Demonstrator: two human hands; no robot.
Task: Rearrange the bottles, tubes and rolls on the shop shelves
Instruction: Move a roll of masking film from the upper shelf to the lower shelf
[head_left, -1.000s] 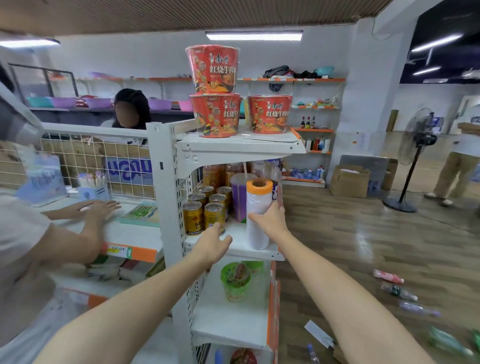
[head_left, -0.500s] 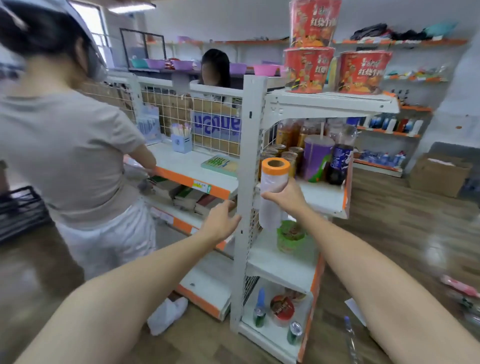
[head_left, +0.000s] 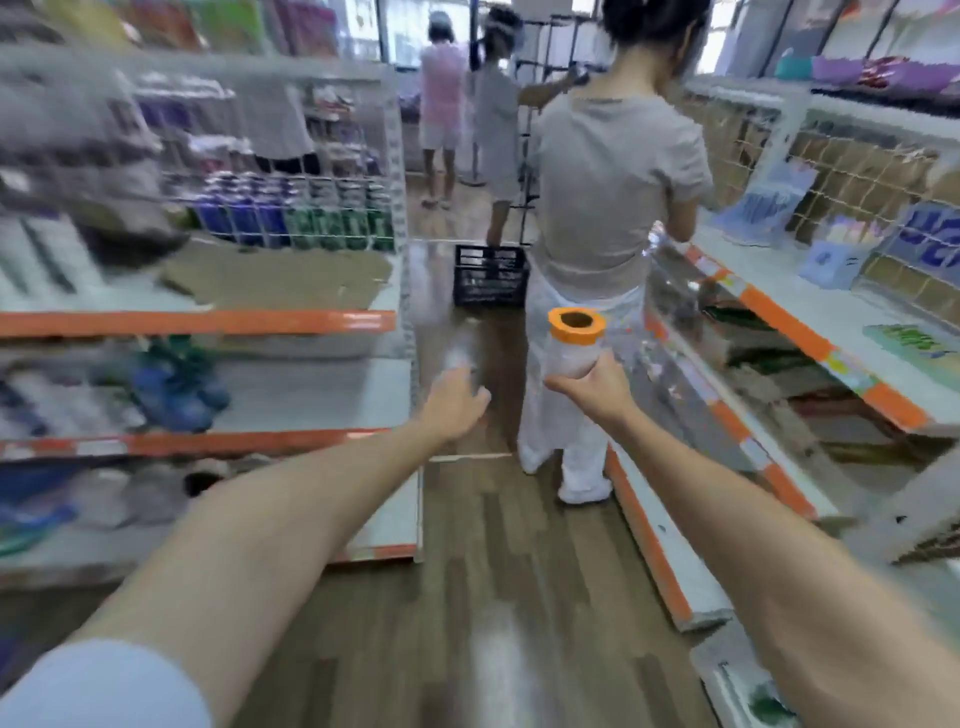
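Right hand (head_left: 592, 387) is the one carrying something: I see its fingers curled round the lower part of the roll (head_left: 575, 347), a pale plastic roll with an orange core end facing up, held upright out over the aisle, off any shelf. Just to its left, my left hand (head_left: 456, 404) reaches forward with nothing in it, fingers loosely extended and a little blurred, so I can't make out each finger. Both forearms stretch out over the wood floor (head_left: 498, 597). On my left stands a shelf unit (head_left: 208, 322) with orange edge strips; blue packs (head_left: 176, 384) sit on its middle level, and the rest there is too smeared for me to name. On my right runs a second shelf (head_left: 831, 358), also orange-edged, with flat packets on its top board. Directly beyond the roll a person in a grey top (head_left: 613, 176) and white trousers stands with their back to me, facing the right-hand shelf. Behind them on the floor sits a black crate (head_left: 488, 278). Further left, dark blue and green bottles (head_left: 291, 218) stand in a row behind a wire grid. At the far end of the aisle two more people (head_left: 467, 104) stand near a dark metal rack.
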